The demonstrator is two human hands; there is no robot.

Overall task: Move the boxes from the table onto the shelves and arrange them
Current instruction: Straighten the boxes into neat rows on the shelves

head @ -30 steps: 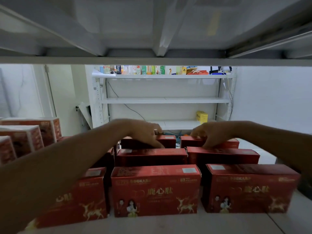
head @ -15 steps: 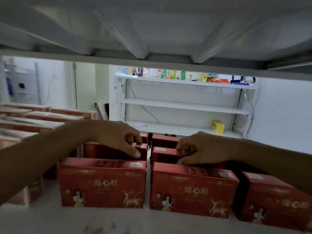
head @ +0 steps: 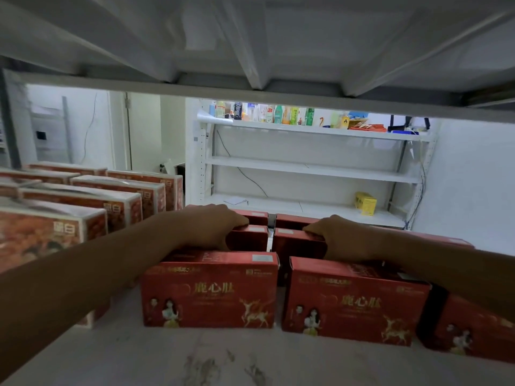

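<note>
Red boxes with a gold deer print stand in rows on a white shelf board (head: 195, 358). In the front row are a left box (head: 209, 291), a middle box (head: 354, 305) and a right box (head: 468, 330). My left hand (head: 214, 227) reaches over the front row and grips the top edge of a second-row red box (head: 248, 238), fingers curled over it. My right hand (head: 340, 238) likewise grips the top of the neighbouring second-row red box (head: 295, 243). More red boxes (head: 295, 218) stand behind them.
Several white-and-orange boxes (head: 83, 201) fill the left of the same shelf. The underside of the shelf above (head: 250, 45) hangs low overhead. Beyond stands another white rack (head: 306, 168) with bottles on top and a yellow box (head: 365, 203).
The view has shifted left and closer, bringing the white-and-orange boxes into sight. Both hands stay on the second-row red boxes, now curled over their top edges.
</note>
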